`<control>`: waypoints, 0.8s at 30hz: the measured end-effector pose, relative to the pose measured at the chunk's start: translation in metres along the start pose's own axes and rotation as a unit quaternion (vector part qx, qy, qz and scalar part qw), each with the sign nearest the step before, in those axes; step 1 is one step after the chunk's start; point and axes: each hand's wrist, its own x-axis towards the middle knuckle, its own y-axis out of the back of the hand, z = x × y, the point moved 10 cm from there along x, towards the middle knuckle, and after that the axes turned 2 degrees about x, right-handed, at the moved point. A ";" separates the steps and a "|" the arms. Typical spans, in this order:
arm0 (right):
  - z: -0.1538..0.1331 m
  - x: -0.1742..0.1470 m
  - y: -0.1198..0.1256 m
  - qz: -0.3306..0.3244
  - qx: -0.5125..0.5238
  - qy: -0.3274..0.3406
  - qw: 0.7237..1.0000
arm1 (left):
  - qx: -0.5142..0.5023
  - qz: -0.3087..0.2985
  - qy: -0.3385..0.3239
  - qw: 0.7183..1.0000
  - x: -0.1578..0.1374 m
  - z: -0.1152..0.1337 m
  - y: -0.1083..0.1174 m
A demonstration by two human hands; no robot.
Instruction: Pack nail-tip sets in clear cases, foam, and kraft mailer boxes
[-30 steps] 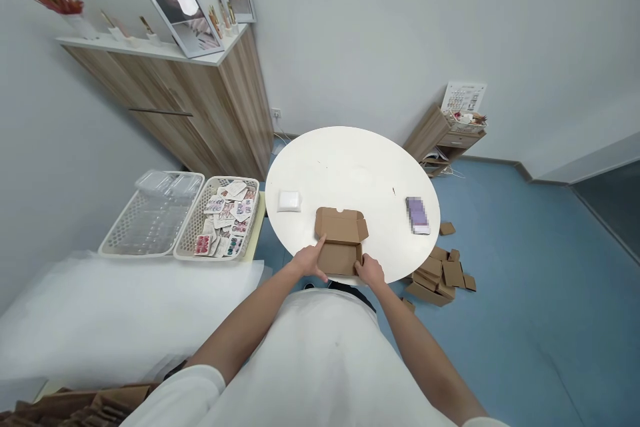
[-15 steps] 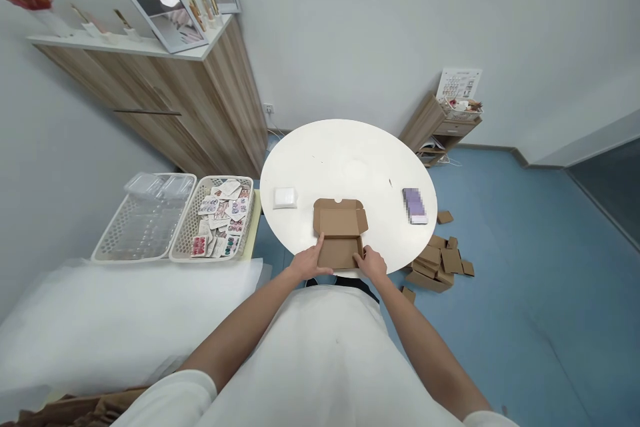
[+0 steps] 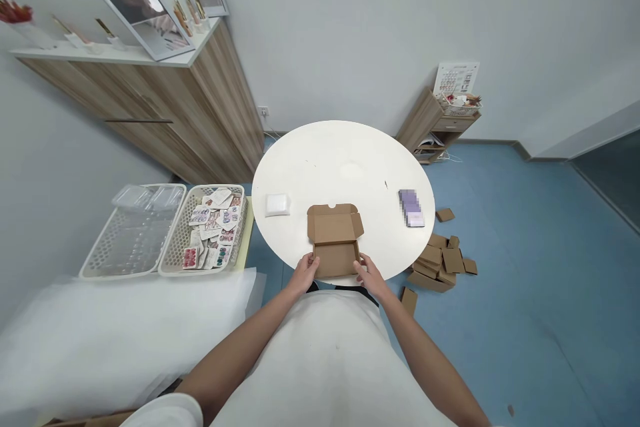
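Observation:
An open cardboard box (image 3: 337, 259) rests at the near edge of the round white table (image 3: 345, 147), its lid and side flaps folded back away from me. My left hand (image 3: 304, 272) grips the box's left wall, thumb over the rim. On the opposite side, my right hand (image 3: 369, 275) pinches the right wall the same way. Inside, the box shows only bare brown cardboard. A white packet (image 3: 277, 205) lies on the table to the left. A stack of purple cards or packets (image 3: 411, 207), blurred, lies at the right.
To the left stand a white basket of carded packs (image 3: 210, 230) and a basket of clear plastic cases (image 3: 133, 233). White sheeting (image 3: 125, 333) lies nearer. Cardboard boxes (image 3: 435, 263) are piled on the floor at right. A wooden cabinet (image 3: 150, 107) and a small shelf (image 3: 435, 123) stand behind.
My left hand has shifted from the box's inner left corner to grasp its left wall. The right hand keeps its hold. The whole view has tilted slightly.

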 end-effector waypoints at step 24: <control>-0.006 0.093 0.084 -0.035 0.241 0.016 0.970 | -0.047 0.035 -0.091 0.994 0.070 0.106 -0.067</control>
